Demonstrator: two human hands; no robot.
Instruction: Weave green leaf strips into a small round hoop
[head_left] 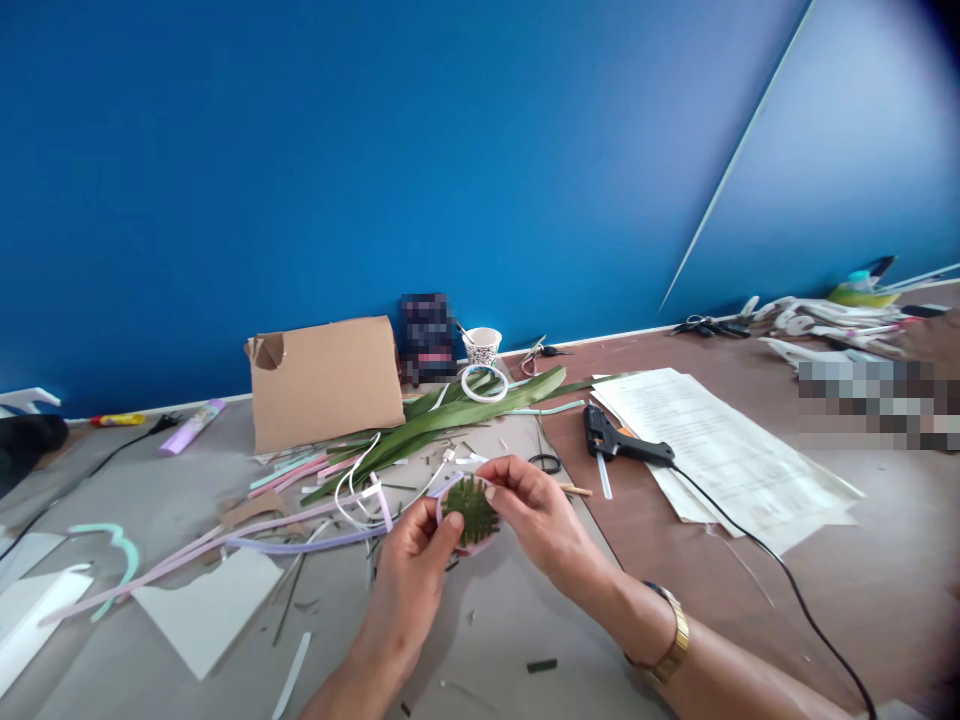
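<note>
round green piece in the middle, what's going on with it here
A person is holding a small round piece, green in the middle with a pale edge, in both bare hands. The left hand has its thumb on the front, and the right hand pinches the upper right edge. Long green leaves lie behind it, and a black glue gun lies unheld to the right.

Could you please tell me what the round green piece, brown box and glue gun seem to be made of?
Round green piece: probably leaf, matte, since it looks woven from green strips; its pale edge could be paper or plastic.
Brown box: most likely cardboard, matte, from its plain tan face and ragged corner notch.
Glue gun: apparently plastic, from its dark, moulded-looking body.
</note>
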